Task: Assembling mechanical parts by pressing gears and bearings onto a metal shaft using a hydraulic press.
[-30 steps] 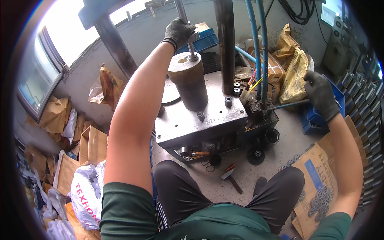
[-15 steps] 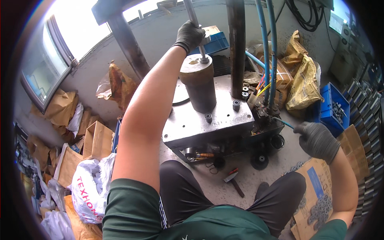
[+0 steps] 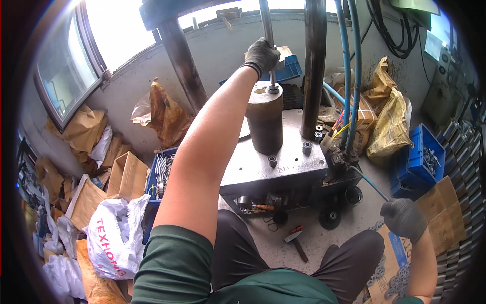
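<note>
My left hand (image 3: pixel 261 54), in a dark grey glove, is closed round an upright metal rod (image 3: pixel 267 23) of a press. The rod's lower end meets a collar (image 3: pixel 273 88) on top of a thick dark steel cylinder (image 3: pixel 266 121). That cylinder stands on the press's flat metal plate (image 3: pixel 298 166). Low on the right, my gloved right hand (image 3: pixel 405 219) grips the end of a thin blue-green lever (image 3: pixel 368 181), which runs to a valve block (image 3: pixel 341 161) beside the plate. Small ringed bushings (image 3: pixel 307 147) stand on the plate.
Dark posts (image 3: pixel 314 66) and blue hoses (image 3: pixel 346 66) rise behind the plate. Blue crates (image 3: pixel 417 164) and sacks (image 3: pixel 390 121) stand right; a white bag (image 3: pixel 114 235) and cartons lie left. A hammer-like tool (image 3: pixel 298 247) lies on the floor between my knees.
My right hand has drawn the lever's end down and toward me. My left hand keeps its hold on the rod. The whole view has shifted a little.
</note>
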Motion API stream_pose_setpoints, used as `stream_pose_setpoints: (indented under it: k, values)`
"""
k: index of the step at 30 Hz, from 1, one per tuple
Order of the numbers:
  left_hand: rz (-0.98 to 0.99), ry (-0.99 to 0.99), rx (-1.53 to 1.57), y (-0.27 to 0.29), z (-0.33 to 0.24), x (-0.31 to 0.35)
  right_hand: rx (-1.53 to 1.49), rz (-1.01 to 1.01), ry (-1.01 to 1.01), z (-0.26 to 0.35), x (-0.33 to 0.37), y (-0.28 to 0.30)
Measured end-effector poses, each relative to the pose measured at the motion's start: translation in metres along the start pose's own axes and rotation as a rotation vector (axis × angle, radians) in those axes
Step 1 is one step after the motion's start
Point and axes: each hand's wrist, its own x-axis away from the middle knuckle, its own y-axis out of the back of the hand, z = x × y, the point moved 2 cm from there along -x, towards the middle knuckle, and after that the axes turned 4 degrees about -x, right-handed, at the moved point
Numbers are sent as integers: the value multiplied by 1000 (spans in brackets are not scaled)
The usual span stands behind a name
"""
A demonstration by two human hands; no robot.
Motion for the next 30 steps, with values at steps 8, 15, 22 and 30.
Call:
stream_pose_setpoints:
  k: [8,15,22,30]
  values:
    - [-34,12,91,0,9,0,-23,149,-138,14,14,-10]
    - [-31,1,35,0,12,-3,-162,103,-159,11,1,9]
    - [-9,2,43,1,10,-2,-97,131,-36,-7,14,-11]
    - [-13,21,94,0,13,2,-257,47,-171,-2,2,4]
